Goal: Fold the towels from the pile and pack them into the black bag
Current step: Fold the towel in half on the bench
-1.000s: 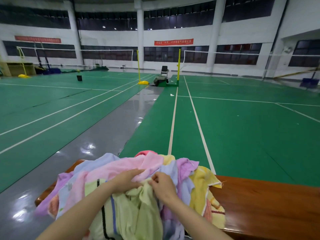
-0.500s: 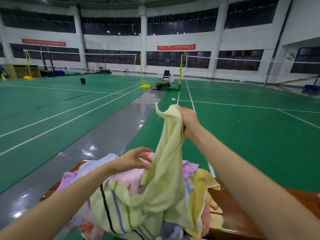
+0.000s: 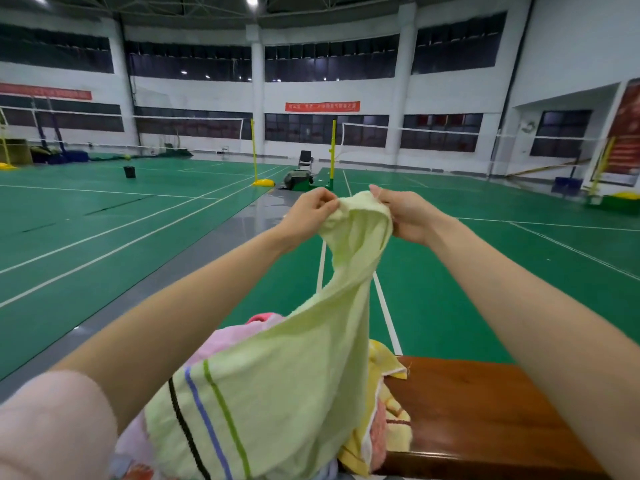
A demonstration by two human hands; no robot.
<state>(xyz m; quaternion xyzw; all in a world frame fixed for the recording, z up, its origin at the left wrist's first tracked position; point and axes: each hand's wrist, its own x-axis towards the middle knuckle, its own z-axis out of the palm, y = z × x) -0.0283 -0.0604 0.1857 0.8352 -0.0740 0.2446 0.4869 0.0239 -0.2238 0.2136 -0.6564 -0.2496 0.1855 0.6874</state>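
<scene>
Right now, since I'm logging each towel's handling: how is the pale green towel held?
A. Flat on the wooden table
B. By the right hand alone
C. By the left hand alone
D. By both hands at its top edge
D: the left hand and right hand each pinch the top edge of the pale green towel, raised above the pile.

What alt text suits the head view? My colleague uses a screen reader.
Both hands, left hand and right hand, pinch the top edge of a pale green towel lifted above a pile of towels on a wooden table in a sports hall.
</scene>
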